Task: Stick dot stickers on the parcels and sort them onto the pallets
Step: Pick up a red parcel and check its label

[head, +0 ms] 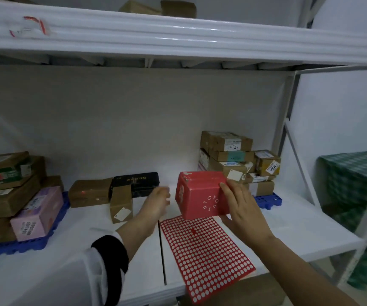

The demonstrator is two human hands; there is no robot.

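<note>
Just above the far end of the sticker sheet (204, 250), the right hand (242, 208) grips a red carton (200, 195) by its right side, fingers curled over the upper edge. The carton is tilted and appears lifted off the shelf board (133, 239). The left hand (158, 199) is close beside the carton's left face and motion-blurred. Its finger posture cannot be determined, nor whether it carries a dot. Risk one: the grip is one-sided, so a push from the left to seat a sticker could turn or slip the carton out of the fingers. Risk two: the sheet overhangs the board's front edge beneath the right forearm, and a sweep of that arm could drag it off. Risk three: the brown parcels (229, 155) stacked beyond the right hand on the right pallet (268, 200) sit unevenly, so a carelessly placed carton could dislodge them. The left pallet (23, 244), well outboard of the left hand, is also loaded. The carton looks like smooth coated card, sharp-edged, with white lettering. The sheet is thin and flat, red with a close grid of pale round spots. Both pallets are blue plastic lattice. The parcels are taped brown cardboard with paper labels.
</note>
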